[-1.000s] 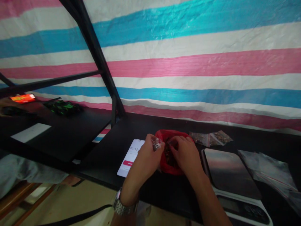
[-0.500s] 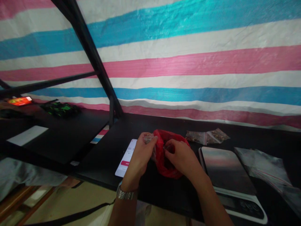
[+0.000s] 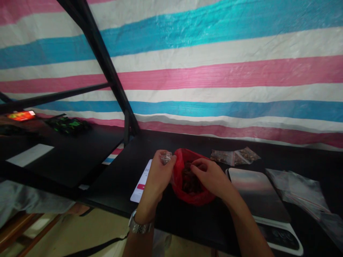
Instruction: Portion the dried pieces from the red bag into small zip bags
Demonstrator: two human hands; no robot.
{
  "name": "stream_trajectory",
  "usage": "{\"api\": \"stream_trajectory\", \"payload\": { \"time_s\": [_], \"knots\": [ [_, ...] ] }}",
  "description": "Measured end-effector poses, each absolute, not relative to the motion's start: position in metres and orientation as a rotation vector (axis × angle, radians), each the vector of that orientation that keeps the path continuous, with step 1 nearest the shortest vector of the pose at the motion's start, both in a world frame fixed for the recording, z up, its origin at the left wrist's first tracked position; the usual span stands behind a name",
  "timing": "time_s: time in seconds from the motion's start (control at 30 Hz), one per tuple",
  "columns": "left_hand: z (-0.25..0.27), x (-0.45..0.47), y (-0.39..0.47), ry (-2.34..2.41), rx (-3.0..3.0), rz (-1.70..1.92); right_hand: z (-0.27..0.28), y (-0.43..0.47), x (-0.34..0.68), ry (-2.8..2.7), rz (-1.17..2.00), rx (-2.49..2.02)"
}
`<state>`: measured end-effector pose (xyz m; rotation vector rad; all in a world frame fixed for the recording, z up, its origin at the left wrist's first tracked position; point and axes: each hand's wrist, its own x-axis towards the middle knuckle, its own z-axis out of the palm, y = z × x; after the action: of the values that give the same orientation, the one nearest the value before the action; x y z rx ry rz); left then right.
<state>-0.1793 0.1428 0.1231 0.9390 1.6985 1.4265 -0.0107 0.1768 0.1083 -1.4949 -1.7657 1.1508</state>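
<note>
red bag (image 3: 192, 192) (dark bits inside) between left hand (image 3: 158, 176) and right hand (image 3: 211, 176)

Crowded right, open left and front

The scale (image 3: 257, 191) and clear bags (image 3: 300, 189) block the right of the red bag (image 3: 187, 194); filled packets (image 3: 234, 156) lie behind it, the phone (image 3: 140, 185) just left, with bare table (image 3: 118, 178) beyond.

The left hand (image 3: 158, 175) covers part of the phone (image 3: 140, 185), hiding most of its screen. The right hand's (image 3: 211, 175) fingertips vanish inside the red bag (image 3: 191, 198). The scale (image 3: 268, 210) display is unreadable, and the dark contents are too blurred to identify.
</note>
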Motion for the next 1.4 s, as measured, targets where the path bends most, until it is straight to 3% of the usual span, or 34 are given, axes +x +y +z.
{"api": "stream_trajectory", "payload": {
  "time_s": [0.17,0.4,0.7,0.93,1.17,1.4],
  "knots": [
    [0.143,-0.182,0.128,1.758,1.296,1.506,0.121,0.179,0.001,-1.643,1.204,-1.442],
    [0.133,-0.16,0.124,1.611,1.554,1.04,0.146,0.17,0.016,-1.522,0.982,-1.23],
    [0.131,-0.152,0.13,1.497,1.508,1.142,0.16,0.15,0.004,-1.917,0.541,-1.12],
    [0.129,-0.153,0.131,1.449,1.437,1.241,0.166,0.148,0.005,-1.857,0.434,-1.115],
    [0.136,-0.167,0.132,1.623,1.273,1.394,0.136,0.168,0.0,-1.936,0.413,-1.36],
    [0.103,-0.162,0.143,1.98,1.349,1.137,0.102,0.173,-0.023,-2.109,0.139,-1.625]
  ]
}}
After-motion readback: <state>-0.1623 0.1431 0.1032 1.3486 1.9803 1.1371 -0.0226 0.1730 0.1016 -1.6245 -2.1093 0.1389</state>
